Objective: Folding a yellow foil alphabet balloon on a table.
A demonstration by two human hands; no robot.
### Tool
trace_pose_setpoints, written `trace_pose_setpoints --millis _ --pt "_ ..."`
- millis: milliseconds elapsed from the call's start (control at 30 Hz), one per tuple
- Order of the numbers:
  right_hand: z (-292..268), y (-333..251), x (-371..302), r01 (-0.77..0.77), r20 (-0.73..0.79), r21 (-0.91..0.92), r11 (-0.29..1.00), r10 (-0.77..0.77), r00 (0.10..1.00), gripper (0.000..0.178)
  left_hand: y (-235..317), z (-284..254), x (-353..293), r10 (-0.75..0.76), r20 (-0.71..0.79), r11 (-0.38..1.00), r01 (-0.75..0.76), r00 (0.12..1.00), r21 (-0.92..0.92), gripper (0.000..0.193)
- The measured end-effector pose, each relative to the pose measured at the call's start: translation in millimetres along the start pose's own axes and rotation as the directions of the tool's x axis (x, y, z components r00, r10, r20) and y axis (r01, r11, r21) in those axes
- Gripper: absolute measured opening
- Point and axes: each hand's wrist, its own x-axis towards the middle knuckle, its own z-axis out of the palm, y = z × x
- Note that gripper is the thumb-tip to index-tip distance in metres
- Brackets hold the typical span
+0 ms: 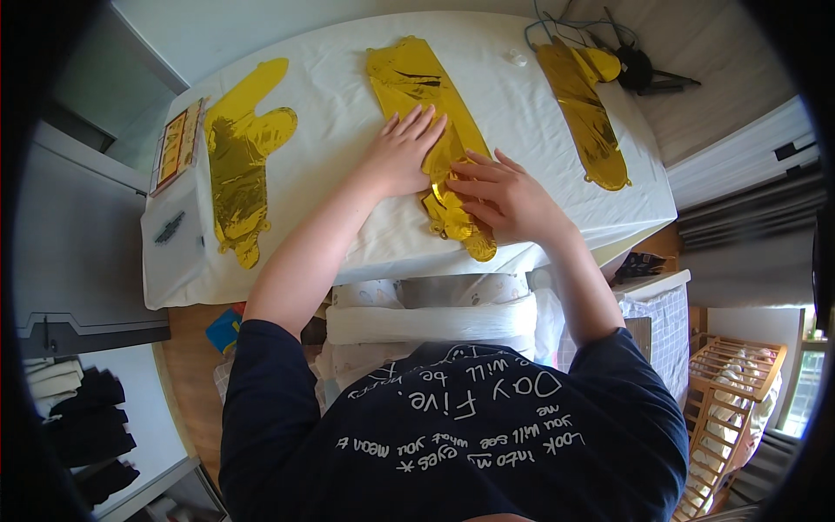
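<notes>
A flat, shiny gold foil balloon [450, 109] lies lengthwise on the white-covered table in front of me, creased and bunched at its near end. My left hand [404, 155] rests on its left edge, fingers stretched out and palm down. On the right edge, lower down, my right hand [509, 193] lies with its fingers spread over the crumpled foil. Further left is a second gold foil balloon [239, 165], flat with a side arm. A third gold foil balloon [584, 117] lies at the right, partly folded over at its far end.
A white cloth [335, 113] covers the table. At its left edge lie a flat printed package [177, 146] and a clear plastic bag [174, 252]. A black stand-like object [639, 65] with a blue cable is at the far right. A wooden crib [726, 391] stands lower right.
</notes>
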Motion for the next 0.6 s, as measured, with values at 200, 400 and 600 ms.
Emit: trace_pose_setpoints --millis 200,400,600 --pt "-2.8 9.3 -3.6 -0.007 0.007 0.068 0.998 0.007 1.000 0.035 -3.3 4.5 -0.5 0.001 -0.001 1.000 -0.001 1.000 -0.016 0.091" --pt "0.1 12.3 -5.8 0.000 -0.024 0.072 0.997 0.001 1.000 0.033 -9.2 12.6 2.5 0.010 -0.029 0.997 -0.012 1.000 -0.076 0.076" --pt "-4.8 18.3 -5.2 0.014 -0.081 0.161 0.987 -0.001 0.997 0.030 -11.0 17.0 3.8 0.020 -0.060 1.000 -0.021 0.998 -0.016 0.070"
